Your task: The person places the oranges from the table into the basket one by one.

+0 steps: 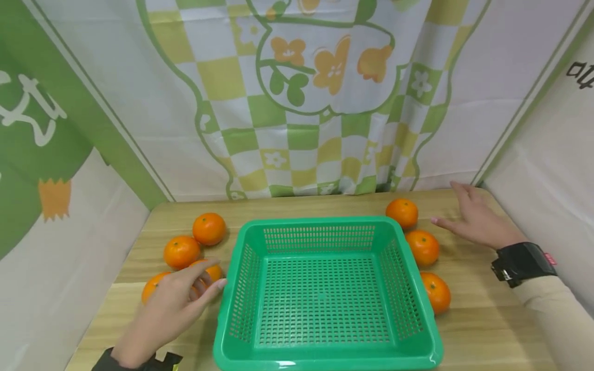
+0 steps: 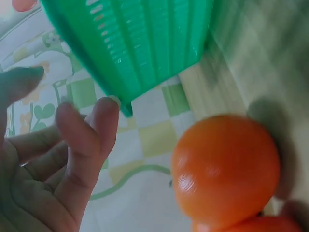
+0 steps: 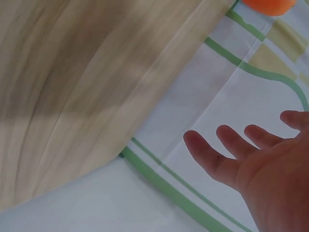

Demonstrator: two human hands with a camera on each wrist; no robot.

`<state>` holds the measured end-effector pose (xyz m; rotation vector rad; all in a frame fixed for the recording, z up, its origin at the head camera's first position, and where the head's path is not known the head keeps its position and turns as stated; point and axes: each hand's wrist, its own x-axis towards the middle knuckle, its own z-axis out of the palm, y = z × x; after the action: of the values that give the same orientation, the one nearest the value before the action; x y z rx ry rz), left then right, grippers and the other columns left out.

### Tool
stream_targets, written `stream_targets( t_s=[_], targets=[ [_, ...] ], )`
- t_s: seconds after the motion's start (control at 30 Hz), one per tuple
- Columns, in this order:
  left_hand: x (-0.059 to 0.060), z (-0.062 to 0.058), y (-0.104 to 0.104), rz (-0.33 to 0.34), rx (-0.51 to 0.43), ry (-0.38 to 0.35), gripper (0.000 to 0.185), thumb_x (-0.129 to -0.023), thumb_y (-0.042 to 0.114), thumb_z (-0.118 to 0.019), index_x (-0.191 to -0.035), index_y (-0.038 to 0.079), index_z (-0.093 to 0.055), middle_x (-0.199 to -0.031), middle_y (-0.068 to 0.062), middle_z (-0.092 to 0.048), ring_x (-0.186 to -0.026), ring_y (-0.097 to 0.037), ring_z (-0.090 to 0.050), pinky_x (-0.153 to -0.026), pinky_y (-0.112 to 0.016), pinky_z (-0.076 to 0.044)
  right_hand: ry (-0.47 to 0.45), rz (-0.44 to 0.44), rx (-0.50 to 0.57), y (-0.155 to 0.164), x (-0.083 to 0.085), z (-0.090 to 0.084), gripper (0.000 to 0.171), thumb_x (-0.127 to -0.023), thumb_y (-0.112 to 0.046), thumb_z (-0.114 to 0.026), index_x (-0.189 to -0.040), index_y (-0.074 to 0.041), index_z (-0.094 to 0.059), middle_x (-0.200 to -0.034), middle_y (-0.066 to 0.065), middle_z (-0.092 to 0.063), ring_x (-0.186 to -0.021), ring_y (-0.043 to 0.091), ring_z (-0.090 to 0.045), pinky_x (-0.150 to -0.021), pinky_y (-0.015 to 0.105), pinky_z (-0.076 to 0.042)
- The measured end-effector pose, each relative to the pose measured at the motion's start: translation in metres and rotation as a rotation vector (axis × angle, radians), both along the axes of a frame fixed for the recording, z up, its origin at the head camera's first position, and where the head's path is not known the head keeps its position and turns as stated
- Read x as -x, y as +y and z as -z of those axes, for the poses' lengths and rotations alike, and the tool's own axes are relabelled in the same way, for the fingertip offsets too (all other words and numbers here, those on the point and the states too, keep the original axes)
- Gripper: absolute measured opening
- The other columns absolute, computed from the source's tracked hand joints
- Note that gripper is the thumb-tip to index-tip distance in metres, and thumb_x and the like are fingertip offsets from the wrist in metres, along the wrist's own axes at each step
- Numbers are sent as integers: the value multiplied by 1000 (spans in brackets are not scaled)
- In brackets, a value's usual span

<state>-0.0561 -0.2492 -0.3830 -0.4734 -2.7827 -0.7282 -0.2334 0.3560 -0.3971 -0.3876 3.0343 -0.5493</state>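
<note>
Hovering beside the green mesh basket (image 1: pixel 325 288), the left hand (image 1: pixel 169 299) has loosely bent, empty fingers, the right hand (image 1: pixel 478 219) spreads its own above the wooden table (image 1: pixel 478 309), and seven mandarins (image 1: pixel 209 229) flank the basket, none inside, so the work looks barely begun.

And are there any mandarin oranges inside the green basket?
No, the head view shows only bare perforated floor inside the green basket, with the mandarin oranges on the wooden table beside it.
</note>
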Motion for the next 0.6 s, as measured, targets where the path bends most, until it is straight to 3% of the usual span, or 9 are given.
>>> stream_targets(
  t_s=[0.2, 0.4, 0.53, 0.6],
  targets=[
    [-2, 5, 9, -77, -77, -156, 45, -106, 35, -65, -135, 2, -66, -85, 7, -74, -64, 7, -59, -58, -18, -54, -8, -26, 29, -6, 3, 3, 114, -95, -51, -73, -166, 5, -3, -161, 48, -11, -143, 68, -23, -111, 84, -31],
    [-4, 8, 15, -130, -209, -352, 54, -106, 46, -59, -145, 9, -60, -87, 2, -73, -59, -2, -63, -53, -22, -54, 4, -39, 29, -13, 6, 1, 113, -95, -51, -73, -166, 4, -5, -162, 47, -13, -142, 67, -29, -112, 82, -34],
    [-5, 14, 19, -168, -317, -440, 57, -106, 47, -60, -149, 11, -56, -83, -1, -69, -52, -11, -65, -47, -26, -54, 4, -53, 18, -16, 7, -1, 113, -96, -53, -72, -166, 4, -5, -162, 47, -14, -141, 67, -32, -111, 81, -36],
    [-4, 17, 22, -186, -348, -457, 59, -105, 47, -61, -150, 9, -54, -85, -2, -70, -57, -11, -70, -51, -26, -57, -1, -60, 13, -18, 8, -1, 112, -96, -53, -72, -166, 4, -6, -162, 47, -15, -142, 66, -32, -111, 81, -37]
  ],
)
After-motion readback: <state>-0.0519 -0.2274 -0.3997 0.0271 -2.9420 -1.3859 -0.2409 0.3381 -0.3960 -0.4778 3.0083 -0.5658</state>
